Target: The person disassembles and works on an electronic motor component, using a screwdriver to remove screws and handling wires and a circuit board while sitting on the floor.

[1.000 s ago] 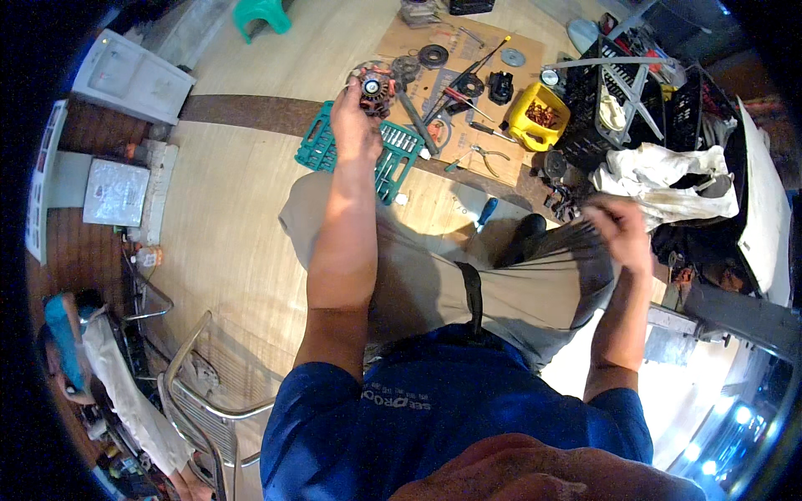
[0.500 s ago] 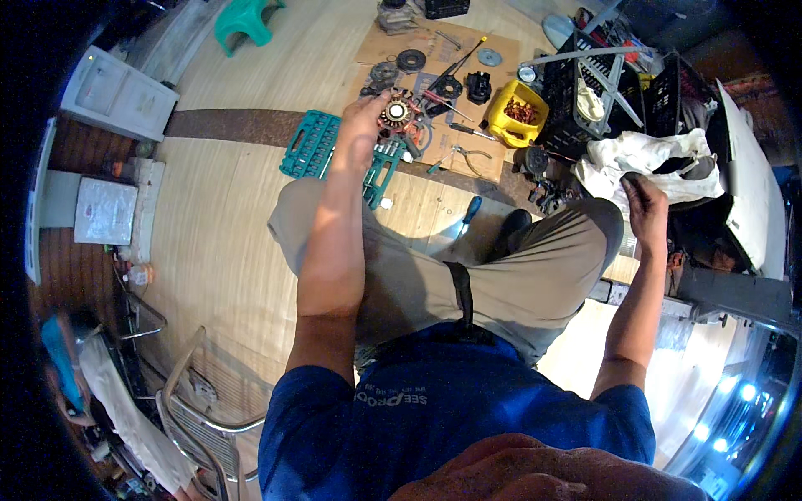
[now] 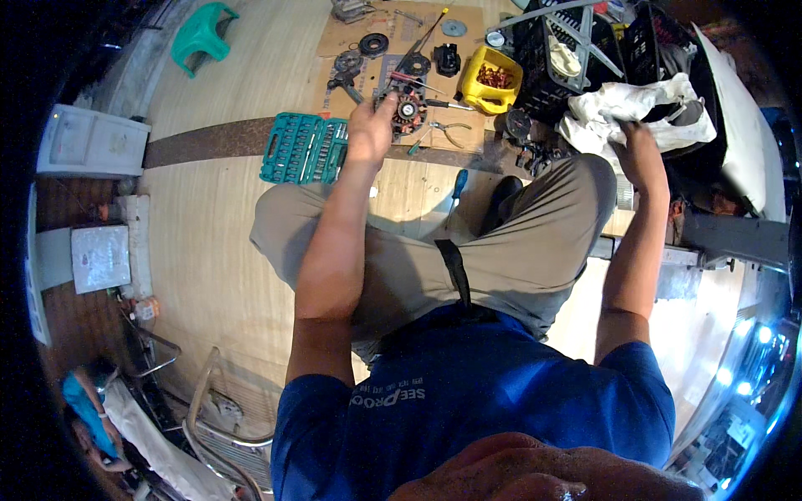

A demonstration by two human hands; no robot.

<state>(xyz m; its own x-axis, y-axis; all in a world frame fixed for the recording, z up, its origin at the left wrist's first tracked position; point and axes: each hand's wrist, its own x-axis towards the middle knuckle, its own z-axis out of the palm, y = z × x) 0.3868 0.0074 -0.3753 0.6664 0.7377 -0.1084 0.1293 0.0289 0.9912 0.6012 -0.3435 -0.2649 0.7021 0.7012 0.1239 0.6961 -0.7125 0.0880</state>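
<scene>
My left hand [image 3: 370, 134] is closed on a round metal motor part [image 3: 408, 111] with a finned ring, above the cardboard [image 3: 338, 25]. Below it lies a teal socket set case [image 3: 284, 146]. My right hand [image 3: 637, 150] has its fingers curled on a crumpled white cloth [image 3: 610, 100] at the right. Between my hands lie pliers [image 3: 449, 134], a yellow container [image 3: 472, 79] of small copper-coloured pieces and a cluster of dark parts [image 3: 526, 142]. A blue screwdriver [image 3: 458, 188] lies beyond my crossed legs.
Black crates [image 3: 535, 75] and a white panel [image 3: 739, 125] stand at the right. A green stool [image 3: 200, 37] is at the upper left. A metal chair [image 3: 209, 401] is behind me on the left, with a person [image 3: 96, 417] in teal at the lower left edge.
My right hand has moved from beside my knee forward onto the white cloth. The view has shifted, so the floor items sit higher in the picture. My left hand still holds the motor part.
</scene>
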